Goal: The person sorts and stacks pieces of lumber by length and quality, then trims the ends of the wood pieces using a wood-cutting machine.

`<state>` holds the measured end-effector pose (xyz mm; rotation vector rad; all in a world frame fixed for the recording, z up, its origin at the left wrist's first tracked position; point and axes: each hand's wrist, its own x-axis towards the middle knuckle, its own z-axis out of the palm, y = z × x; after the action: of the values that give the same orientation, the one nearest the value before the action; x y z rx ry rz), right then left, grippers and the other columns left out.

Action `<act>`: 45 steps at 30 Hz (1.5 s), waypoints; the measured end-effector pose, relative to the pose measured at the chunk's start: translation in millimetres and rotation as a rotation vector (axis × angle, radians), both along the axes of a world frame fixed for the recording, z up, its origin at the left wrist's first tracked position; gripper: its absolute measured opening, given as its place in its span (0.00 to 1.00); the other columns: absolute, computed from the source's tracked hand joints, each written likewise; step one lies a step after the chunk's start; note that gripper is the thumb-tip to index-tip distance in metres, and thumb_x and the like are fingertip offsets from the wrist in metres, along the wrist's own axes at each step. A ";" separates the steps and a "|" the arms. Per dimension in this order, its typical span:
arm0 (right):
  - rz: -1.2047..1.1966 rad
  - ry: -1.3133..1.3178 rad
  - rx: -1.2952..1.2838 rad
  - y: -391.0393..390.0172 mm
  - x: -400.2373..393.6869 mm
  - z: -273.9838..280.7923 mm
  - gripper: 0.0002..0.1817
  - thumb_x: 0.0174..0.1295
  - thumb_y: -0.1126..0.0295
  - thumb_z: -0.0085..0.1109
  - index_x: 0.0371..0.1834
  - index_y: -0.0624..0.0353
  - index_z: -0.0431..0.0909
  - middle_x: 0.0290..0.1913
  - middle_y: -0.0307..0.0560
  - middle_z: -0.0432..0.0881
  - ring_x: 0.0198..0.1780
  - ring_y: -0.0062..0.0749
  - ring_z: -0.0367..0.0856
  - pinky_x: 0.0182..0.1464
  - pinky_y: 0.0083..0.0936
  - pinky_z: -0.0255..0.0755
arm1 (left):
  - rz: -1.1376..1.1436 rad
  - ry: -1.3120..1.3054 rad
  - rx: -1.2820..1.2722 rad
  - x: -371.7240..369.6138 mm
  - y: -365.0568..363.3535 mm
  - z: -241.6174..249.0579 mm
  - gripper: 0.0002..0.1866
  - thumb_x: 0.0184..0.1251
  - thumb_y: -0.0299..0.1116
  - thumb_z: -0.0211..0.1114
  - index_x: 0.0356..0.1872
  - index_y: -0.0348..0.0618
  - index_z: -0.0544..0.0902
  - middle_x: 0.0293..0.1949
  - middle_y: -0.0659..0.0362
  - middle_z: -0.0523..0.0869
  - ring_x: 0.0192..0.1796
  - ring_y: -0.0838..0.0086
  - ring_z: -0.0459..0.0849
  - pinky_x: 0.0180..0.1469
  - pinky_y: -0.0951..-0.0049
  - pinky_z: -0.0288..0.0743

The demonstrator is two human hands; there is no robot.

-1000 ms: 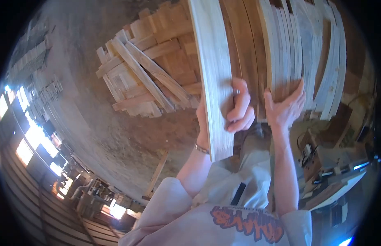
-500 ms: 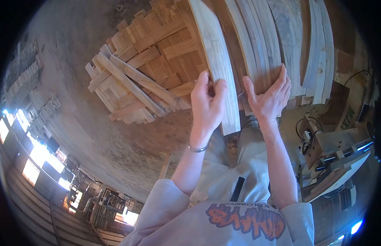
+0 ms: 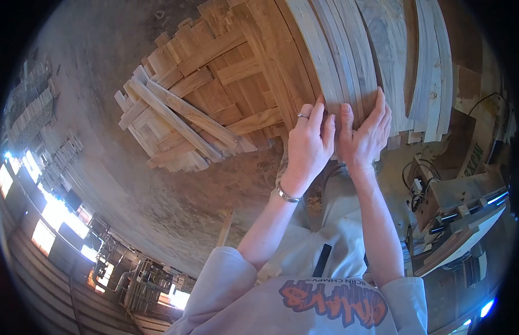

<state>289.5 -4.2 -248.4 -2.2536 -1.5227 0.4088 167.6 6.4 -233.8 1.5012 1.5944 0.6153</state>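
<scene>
Several long pale wooden boards (image 3: 342,61) lie side by side, and both my hands are at their near ends. My left hand (image 3: 312,139), with a ring and a metal bracelet, presses its curled fingers against the left edge of this group. Its thumb rests near the board ends. My right hand (image 3: 366,137) grips the same group from the right, with its thumb on top and its fingers along the right edge. The two thumbs are close together but apart. My hands partly hide the board ends.
To the left lies a wide layer of brown wooden pieces (image 3: 231,67), with loose slats (image 3: 175,114) crossed on top. More pale boards (image 3: 435,84) lie at the right. Beyond them stands a wooden bench (image 3: 455,195) with cables. Other wood stacks (image 3: 33,106) are on the floor far left.
My left hand has moved right with a separate pale board, which now lies against the left side of the group. My right hand has stayed nearly in place.
</scene>
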 end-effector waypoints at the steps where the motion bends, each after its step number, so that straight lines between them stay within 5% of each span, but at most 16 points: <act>1: 0.004 0.009 0.010 -0.4 0.5 -0.2 0.48 0.62 0.42 0.65 0.74 0.66 0.59 0.59 0.60 0.73 0.61 0.58 0.72 0.62 0.48 0.66 | 0.014 -0.033 -0.062 -1.3 0.3 1.9 0.16 0.71 0.29 0.66 0.55 0.29 0.79 0.35 0.52 0.79 0.33 0.68 0.82 0.34 0.71 0.76; 7: 0.007 -0.023 -0.011 5.2 -4.8 11.3 0.56 0.51 0.38 0.73 0.73 0.66 0.59 0.59 0.60 0.73 0.61 0.57 0.72 0.62 0.48 0.67 | 0.264 -0.150 0.001 -32.0 5.6 -15.2 0.13 0.71 0.25 0.64 0.55 0.36 0.82 0.47 0.58 0.84 0.46 0.75 0.84 0.47 0.75 0.79; 12: 0.015 -0.065 -0.011 4.3 -5.8 9.2 0.57 0.50 0.37 0.74 0.73 0.66 0.60 0.58 0.60 0.73 0.59 0.56 0.73 0.60 0.47 0.68 | 0.362 0.009 -0.096 -56.6 -15.2 -92.8 0.22 0.75 0.27 0.59 0.66 0.29 0.73 0.56 0.47 0.82 0.56 0.64 0.83 0.57 0.69 0.78; 16: 0.025 -0.087 0.023 3.8 -3.1 6.2 0.57 0.51 0.35 0.73 0.73 0.67 0.60 0.58 0.60 0.74 0.58 0.56 0.74 0.59 0.47 0.69 | 0.391 0.140 -0.123 -37.2 -21.8 -91.6 0.23 0.75 0.27 0.56 0.68 0.25 0.70 0.62 0.41 0.79 0.62 0.59 0.81 0.60 0.65 0.77; 20: 0.029 -0.106 0.018 3.2 -4.8 5.9 0.57 0.51 0.34 0.72 0.72 0.67 0.60 0.57 0.59 0.74 0.57 0.56 0.74 0.58 0.46 0.69 | 0.482 0.041 -0.071 -30.5 -19.8 -80.1 0.21 0.73 0.25 0.58 0.64 0.25 0.74 0.56 0.41 0.84 0.55 0.60 0.85 0.58 0.65 0.77; 23: 0.021 -0.104 0.026 4.1 -5.5 6.4 0.57 0.50 0.34 0.72 0.72 0.67 0.61 0.56 0.59 0.75 0.57 0.56 0.74 0.58 0.46 0.69 | 0.325 0.256 -0.025 -49.1 -14.3 -64.3 0.17 0.72 0.25 0.61 0.58 0.27 0.78 0.49 0.45 0.86 0.48 0.65 0.86 0.54 0.71 0.77; 26: 0.028 -0.115 0.033 3.4 -4.5 5.6 0.57 0.50 0.34 0.72 0.72 0.67 0.62 0.57 0.60 0.75 0.57 0.56 0.75 0.58 0.47 0.70 | 0.763 -0.281 -0.255 -61.1 -5.5 -64.7 0.13 0.70 0.26 0.65 0.51 0.29 0.82 0.44 0.49 0.87 0.45 0.69 0.85 0.50 0.74 0.78; 30: 0.028 -0.148 0.052 3.6 -6.8 6.4 0.56 0.50 0.35 0.73 0.72 0.65 0.62 0.57 0.60 0.75 0.58 0.56 0.75 0.58 0.47 0.71 | 1.045 -0.779 -0.359 -60.4 13.4 -17.7 0.12 0.77 0.30 0.51 0.51 0.34 0.78 0.33 0.56 0.81 0.26 0.70 0.77 0.33 0.72 0.73; 32: 0.019 -0.163 0.033 2.2 -7.5 4.9 0.56 0.49 0.35 0.73 0.73 0.64 0.62 0.59 0.59 0.74 0.59 0.56 0.75 0.59 0.47 0.71 | 0.930 -1.190 -0.364 -60.3 21.0 5.1 0.15 0.79 0.37 0.48 0.54 0.37 0.74 0.26 0.60 0.71 0.20 0.74 0.65 0.25 0.72 0.58; 34: 0.010 -0.136 0.024 2.6 -7.1 3.8 0.56 0.49 0.35 0.73 0.73 0.63 0.62 0.59 0.58 0.74 0.59 0.55 0.74 0.59 0.47 0.71 | 0.672 -1.658 -0.369 -68.6 29.2 16.9 0.24 0.81 0.48 0.43 0.57 0.37 0.75 0.23 0.62 0.68 0.18 0.75 0.64 0.23 0.72 0.59; 40: 0.006 -0.126 0.011 1.5 -7.1 4.8 0.56 0.50 0.35 0.73 0.74 0.62 0.61 0.58 0.57 0.74 0.60 0.54 0.74 0.60 0.46 0.70 | 0.420 -1.958 -0.501 -58.7 36.9 43.6 0.37 0.77 0.64 0.40 0.63 0.38 0.73 0.23 0.64 0.66 0.18 0.77 0.62 0.23 0.73 0.57; 45: 0.004 -0.113 0.000 1.2 -6.6 7.1 0.56 0.50 0.35 0.73 0.73 0.63 0.61 0.58 0.57 0.74 0.59 0.54 0.74 0.60 0.46 0.70 | 0.280 -1.667 -0.327 -48.8 39.7 54.6 0.44 0.73 0.73 0.40 0.67 0.40 0.69 0.29 0.63 0.67 0.19 0.76 0.65 0.24 0.71 0.59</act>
<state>282.9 -3.0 -241.3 -2.3094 -1.5824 0.2870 118.8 46.1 -179.2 0.1528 0.4625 1.2026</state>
